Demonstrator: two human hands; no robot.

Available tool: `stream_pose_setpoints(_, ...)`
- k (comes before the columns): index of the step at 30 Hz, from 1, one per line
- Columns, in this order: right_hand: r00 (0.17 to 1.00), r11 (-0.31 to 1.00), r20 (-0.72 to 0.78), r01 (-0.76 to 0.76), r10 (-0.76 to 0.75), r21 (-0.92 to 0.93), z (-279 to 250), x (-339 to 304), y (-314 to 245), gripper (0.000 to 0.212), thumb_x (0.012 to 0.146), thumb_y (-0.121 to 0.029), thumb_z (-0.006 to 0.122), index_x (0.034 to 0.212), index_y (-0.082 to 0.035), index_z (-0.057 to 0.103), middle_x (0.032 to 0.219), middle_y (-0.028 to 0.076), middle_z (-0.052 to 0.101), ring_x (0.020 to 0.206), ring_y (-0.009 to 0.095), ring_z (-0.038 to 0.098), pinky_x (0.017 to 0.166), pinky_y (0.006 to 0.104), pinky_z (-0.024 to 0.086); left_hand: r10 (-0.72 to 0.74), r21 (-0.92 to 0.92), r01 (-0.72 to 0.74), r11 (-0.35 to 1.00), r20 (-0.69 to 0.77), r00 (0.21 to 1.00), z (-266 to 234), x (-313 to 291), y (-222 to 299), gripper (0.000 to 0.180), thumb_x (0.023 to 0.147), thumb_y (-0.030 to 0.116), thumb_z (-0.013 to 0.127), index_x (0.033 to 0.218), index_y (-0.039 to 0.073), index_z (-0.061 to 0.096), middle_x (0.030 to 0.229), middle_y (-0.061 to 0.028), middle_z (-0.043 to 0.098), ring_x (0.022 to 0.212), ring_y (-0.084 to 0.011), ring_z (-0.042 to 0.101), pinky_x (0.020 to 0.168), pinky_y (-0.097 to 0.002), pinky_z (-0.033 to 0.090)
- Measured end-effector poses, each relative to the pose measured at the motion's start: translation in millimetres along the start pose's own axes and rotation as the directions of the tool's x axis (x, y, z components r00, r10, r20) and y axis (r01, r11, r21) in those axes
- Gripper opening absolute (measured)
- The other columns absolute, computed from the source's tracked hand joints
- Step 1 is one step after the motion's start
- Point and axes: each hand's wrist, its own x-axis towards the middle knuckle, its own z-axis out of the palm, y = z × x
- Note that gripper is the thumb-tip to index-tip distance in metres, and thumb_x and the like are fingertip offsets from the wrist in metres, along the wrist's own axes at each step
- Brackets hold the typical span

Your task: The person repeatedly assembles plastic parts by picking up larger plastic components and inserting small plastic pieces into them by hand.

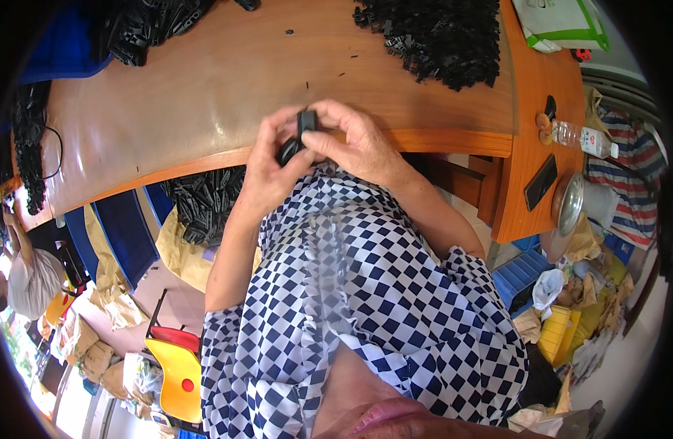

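Both hands meet in front of my chest, just over the near edge of the wooden table (226,95). A small black plastic part (307,121) stands upright between them, pinched by the thumb and fingers of my right hand (358,143). My left hand (270,161) is curled around the part's lower end, with a dark rounded piece (286,151) showing in its palm. Whether that piece belongs to the same part, I cannot tell. At the far right of the table lies a heap of small black pieces (446,44); longer black parts (153,29) are piled at the far left.
Below the table edge, an open bag of black parts (204,201) sits on my left, beside blue bins (124,234). A yellow chair (179,373) stands lower left. On the right are a phone (541,183), a bottle (581,139) and a metal bowl (569,205). Another person (32,274) works at far left.
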Motion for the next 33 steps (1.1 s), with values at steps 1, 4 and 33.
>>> stream_pose_setpoints(1,1.0,1.0,-0.003,0.004,-0.004,0.0,-7.5,-0.3,-1.3,0.03,0.09,-0.012,0.064,0.116,0.001,0.058,0.104,0.01,0.068,0.093,0.018,0.065,0.08,0.0294,0.052,-0.051,0.018,0.051,0.999,0.005,0.999,-8.3,-10.1,-3.6,0.052,0.088,-0.002,0.061,0.135,0.007,0.039,0.109,-0.0135,0.061,0.081,-0.013,0.062,0.064,-0.0212,0.051)
stream_pose_setpoints(4,0.908,0.625,-0.146,0.147,-0.393,-0.766,-44.7,9.7,-4.8,0.025,0.084,-0.019,0.072,0.105,-0.007,0.066,0.104,0.005,0.065,0.105,0.023,0.059,0.093,0.0331,0.048,-0.061,0.257,0.081,0.963,-0.085,0.994,-42.3,-44.3,-6.6,0.049,0.089,-0.001,0.059,0.134,0.005,0.041,0.1,-0.0129,0.063,0.081,-0.0149,0.063,0.067,-0.0248,0.05)
stream_pose_setpoints(33,0.659,0.286,-0.157,0.091,-0.735,-0.954,-91.6,60.3,-38.2,0.01,0.077,-0.005,0.072,0.083,-0.009,0.064,0.077,0.003,0.063,0.072,0.02,0.059,0.062,0.03,0.044,0.495,0.933,-0.212,-0.29,0.336,0.801,-66.0,197.3,78.2,0.014,0.081,0.011,0.059,0.093,0.006,0.061,0.092,-0.013,0.061,0.093,-0.0298,0.061,0.078,-0.0389,0.051)
